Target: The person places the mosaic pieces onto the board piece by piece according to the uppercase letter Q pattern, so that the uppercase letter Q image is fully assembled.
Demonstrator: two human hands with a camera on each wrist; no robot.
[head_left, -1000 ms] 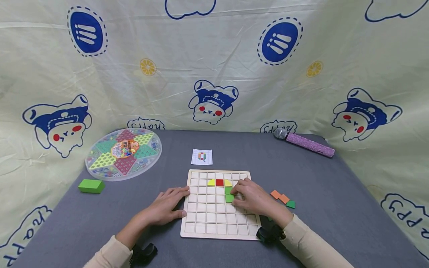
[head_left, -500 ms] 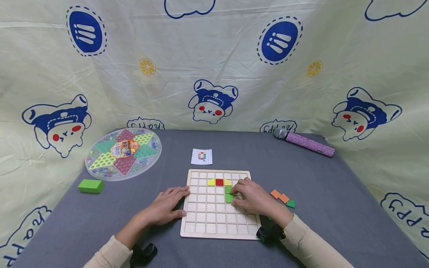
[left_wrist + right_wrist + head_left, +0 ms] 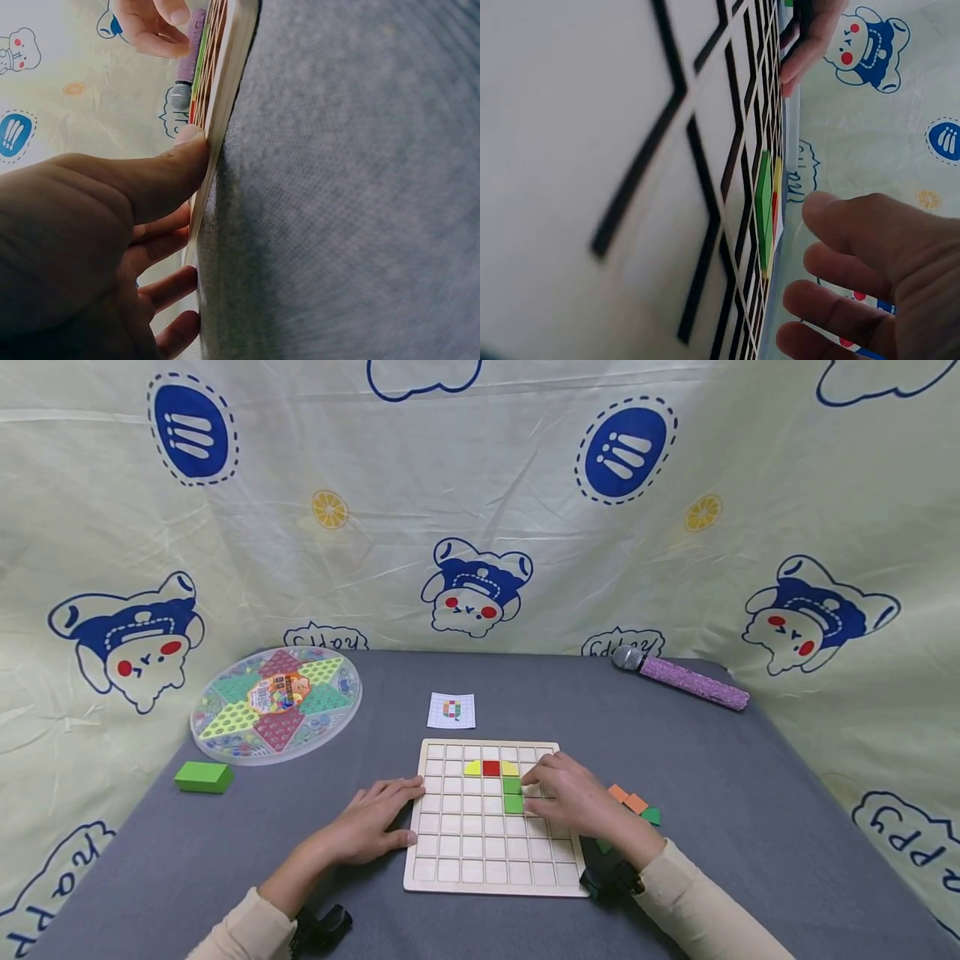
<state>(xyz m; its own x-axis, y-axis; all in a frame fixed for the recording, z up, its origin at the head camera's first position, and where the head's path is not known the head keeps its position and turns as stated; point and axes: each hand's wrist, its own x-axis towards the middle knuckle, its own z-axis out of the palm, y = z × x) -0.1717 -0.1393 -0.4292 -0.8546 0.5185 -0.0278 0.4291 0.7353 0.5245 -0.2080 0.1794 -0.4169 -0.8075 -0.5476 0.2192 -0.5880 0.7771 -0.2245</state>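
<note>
A pale wooden grid board (image 3: 450, 868) lies flat on the grey cloth. My left hand (image 3: 371, 827) rests against its left edge, thumb and fingertips touching the rim with fingers extended. On the board, a red tile (image 3: 491, 768) sits between two yellow tiles, the left yellow tile (image 3: 472, 768) and the right yellow tile (image 3: 510, 769). Below the right one are an upper green tile (image 3: 512, 786) and a lower green tile (image 3: 513, 804). Just right of these green tiles hovers my right hand (image 3: 566, 793); in the right wrist view its loosely bent fingers (image 3: 840, 309) hold nothing.
Right of the board lie two orange tiles (image 3: 636, 803) and a green piece (image 3: 651, 816); another green piece (image 3: 603, 846) is partly hidden by my wrist. A pattern card (image 3: 452, 711) lies behind the board. A round game board (image 3: 307, 735), green block (image 3: 204, 777) and purple microphone (image 3: 693, 685) stand farther out.
My right hand has drawn slightly right, its fingertips coming away from the two green tiles, which stay in their cells. The left hand has not moved.
</note>
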